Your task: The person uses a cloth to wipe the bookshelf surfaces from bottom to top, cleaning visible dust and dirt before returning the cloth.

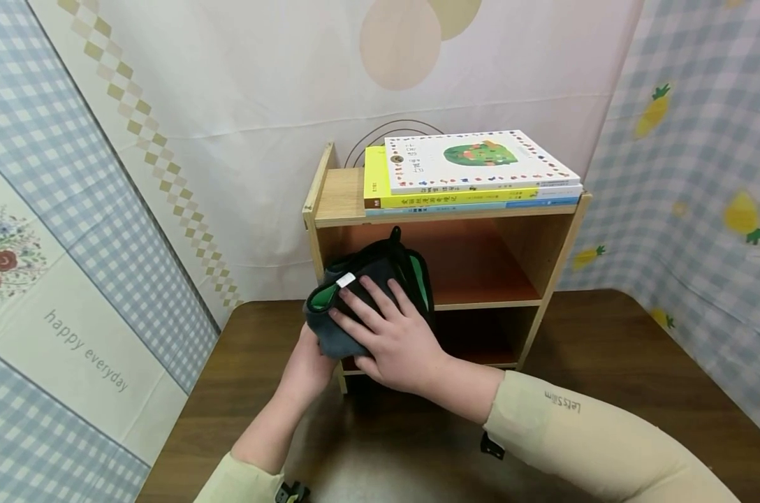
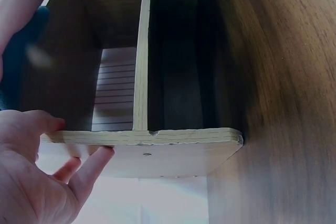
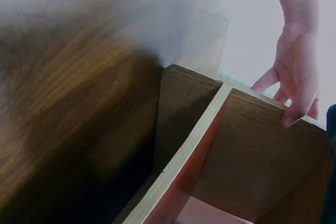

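A small wooden shelf (image 1: 546, 272) stands on the table. My left hand (image 1: 311, 363) grips the front edge of its left side panel. In the left wrist view the thumb of the left hand (image 2: 37, 169) lies on the panel's inner side, with the fingers outside. My right hand (image 1: 405, 342) rests on a folded dark grey cloth (image 1: 336, 335) with black edging, green inner faces and a white tag. Its fingers are straight and spread over the cloth. The cloth lies at the left of the middle compartment and hides part of the panel.
On the shelf's top board lie several stacked books (image 1: 474, 168), a white-covered one uppermost and a yellow one under it. Brown wooden table (image 1: 606, 363) surrounds the shelf. Patterned curtains (image 1: 242, 84) hang behind and at both sides.
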A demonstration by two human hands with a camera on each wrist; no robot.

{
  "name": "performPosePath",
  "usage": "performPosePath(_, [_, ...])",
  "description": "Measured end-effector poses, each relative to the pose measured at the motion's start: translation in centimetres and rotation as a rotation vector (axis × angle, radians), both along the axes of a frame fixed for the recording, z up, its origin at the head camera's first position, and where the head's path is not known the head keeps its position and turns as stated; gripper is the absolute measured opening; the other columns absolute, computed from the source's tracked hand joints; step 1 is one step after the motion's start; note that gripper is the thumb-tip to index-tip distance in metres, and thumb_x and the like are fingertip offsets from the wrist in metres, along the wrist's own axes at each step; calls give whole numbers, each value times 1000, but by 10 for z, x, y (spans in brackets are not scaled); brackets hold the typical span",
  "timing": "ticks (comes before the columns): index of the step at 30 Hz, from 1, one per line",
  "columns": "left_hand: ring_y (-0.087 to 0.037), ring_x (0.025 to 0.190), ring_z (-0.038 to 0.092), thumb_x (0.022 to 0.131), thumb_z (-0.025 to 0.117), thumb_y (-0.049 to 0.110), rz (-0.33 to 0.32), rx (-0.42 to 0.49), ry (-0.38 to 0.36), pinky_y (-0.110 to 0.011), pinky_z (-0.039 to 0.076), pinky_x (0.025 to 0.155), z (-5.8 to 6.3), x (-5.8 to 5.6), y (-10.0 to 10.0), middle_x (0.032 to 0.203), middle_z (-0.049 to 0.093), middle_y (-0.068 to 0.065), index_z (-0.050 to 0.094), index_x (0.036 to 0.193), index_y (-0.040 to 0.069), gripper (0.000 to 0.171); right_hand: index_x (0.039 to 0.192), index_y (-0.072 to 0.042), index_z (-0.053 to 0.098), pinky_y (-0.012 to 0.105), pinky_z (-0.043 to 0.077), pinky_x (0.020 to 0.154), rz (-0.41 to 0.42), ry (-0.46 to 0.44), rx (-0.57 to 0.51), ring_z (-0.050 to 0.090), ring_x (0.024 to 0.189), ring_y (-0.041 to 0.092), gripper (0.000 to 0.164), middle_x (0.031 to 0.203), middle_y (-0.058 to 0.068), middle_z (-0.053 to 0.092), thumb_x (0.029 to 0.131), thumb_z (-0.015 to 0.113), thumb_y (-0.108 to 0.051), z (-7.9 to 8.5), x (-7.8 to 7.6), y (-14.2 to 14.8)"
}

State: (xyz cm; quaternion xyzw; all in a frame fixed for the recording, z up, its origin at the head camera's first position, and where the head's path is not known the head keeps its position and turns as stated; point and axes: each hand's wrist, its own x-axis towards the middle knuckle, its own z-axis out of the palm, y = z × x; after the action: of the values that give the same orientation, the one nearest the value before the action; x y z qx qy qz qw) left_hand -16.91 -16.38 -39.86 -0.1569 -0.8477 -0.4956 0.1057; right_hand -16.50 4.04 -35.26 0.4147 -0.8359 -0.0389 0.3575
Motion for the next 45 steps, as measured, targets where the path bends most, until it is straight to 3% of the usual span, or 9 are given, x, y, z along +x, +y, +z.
performPosePath(5, [-27,125,48,98,64,27,76,-33,-114,-47,47,94,1,4,0,143,40,-8,35,152,24,61,153,-26,40,63,13,114,-49,-22,-51,13,149,38,70,163,8,22,91,60,-50,3,0,4])
performPosePath(10, [-26,122,51,99,62,26,85,-47,-119,-45,46,92,1,2,2,142,41,-7,17,159,33,75,151,-26,44,68,16,110,-115,-55,-85,19,147,39,70,160,10,29,89,60,-55,12,0,9])
performPosePath(14, [-27,122,51,98,62,20,87,-35,-127,-43,49,87,2,1,3,142,41,-7,18,158,35,76,147,-28,50,72,23,104,-198,-101,-108,27,143,41,65,156,11,36,89,56,-58,23,0,12])
performPosePath(18, [-28,123,51,98,61,19,89,-30,-130,-42,50,85,2,2,2,141,41,-8,18,158,37,76,144,-32,53,74,28,99,-282,-207,-125,31,140,43,63,155,11,37,89,53,-63,33,0,14])
performPosePath(24, [-28,124,50,98,61,19,91,-30,-139,-41,51,84,1,2,2,143,40,-7,17,158,36,76,142,-34,55,70,35,96,-341,-339,-135,37,136,42,61,153,11,39,89,52,-65,42,0,16])
performPosePath(34, [-25,123,50,99,60,19,90,-27,-141,-38,51,80,1,2,4,141,40,-5,18,158,35,75,135,-30,62,59,48,84,-316,-321,-135,52,121,38,55,145,9,48,87,58,-56,46,-1,19])
performPosePath(45, [-27,126,49,98,60,18,89,-22,-146,-42,50,84,1,3,5,142,40,-5,17,158,35,76,127,-24,69,51,53,78,-175,-241,-124,60,111,33,46,130,6,61,85,71,-43,49,-3,23])
